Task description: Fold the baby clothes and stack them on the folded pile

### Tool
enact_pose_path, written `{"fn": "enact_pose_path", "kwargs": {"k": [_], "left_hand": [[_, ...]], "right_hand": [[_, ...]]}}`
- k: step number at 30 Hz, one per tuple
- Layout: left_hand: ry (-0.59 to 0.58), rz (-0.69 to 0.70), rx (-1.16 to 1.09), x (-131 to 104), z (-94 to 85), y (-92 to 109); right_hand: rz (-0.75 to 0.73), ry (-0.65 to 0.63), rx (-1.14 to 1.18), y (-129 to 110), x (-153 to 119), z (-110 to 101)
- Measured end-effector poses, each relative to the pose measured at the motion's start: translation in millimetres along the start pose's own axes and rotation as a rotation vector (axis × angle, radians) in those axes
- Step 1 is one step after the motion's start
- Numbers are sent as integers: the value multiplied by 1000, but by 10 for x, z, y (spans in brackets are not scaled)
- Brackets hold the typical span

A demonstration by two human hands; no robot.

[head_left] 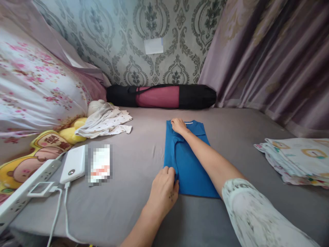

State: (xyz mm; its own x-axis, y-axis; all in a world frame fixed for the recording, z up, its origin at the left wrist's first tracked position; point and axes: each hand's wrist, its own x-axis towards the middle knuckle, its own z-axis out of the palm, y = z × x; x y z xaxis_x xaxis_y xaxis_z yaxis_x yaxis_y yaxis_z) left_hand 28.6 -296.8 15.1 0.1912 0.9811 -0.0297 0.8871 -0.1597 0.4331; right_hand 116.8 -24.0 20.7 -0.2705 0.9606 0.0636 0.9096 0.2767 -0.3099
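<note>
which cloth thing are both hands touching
The blue shirt: left hand at its near end, right hand at its far end. The folded stack and crumpled spotted cloth lie untouched.

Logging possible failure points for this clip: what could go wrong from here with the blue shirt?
The cloth of the blue shirt looks bunched near the right hand, so a crease could get folded in. The left hand is at the other end of that side; uneven pulls might skew the edge. The right forearm crosses over the shirt and could drag it if it brushes the cloth.
</note>
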Motion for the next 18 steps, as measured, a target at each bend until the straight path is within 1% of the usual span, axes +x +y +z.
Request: {"fn": "enact_pose_path", "kwargs": {"k": [4,9,14,18], "left_hand": [[-16,7,43,1,32,10],[-30,6,37,4,37,10],[-54,43,5,-13,18,45],[-138,63,51,-8,32,67]], "right_hand": [[31,-29,-4,-85,269,68],[42,-61,-20,-121,465,120],[16,-73,-41,-89,529,167],[-17,-9,-66,-63,487,279]]}}
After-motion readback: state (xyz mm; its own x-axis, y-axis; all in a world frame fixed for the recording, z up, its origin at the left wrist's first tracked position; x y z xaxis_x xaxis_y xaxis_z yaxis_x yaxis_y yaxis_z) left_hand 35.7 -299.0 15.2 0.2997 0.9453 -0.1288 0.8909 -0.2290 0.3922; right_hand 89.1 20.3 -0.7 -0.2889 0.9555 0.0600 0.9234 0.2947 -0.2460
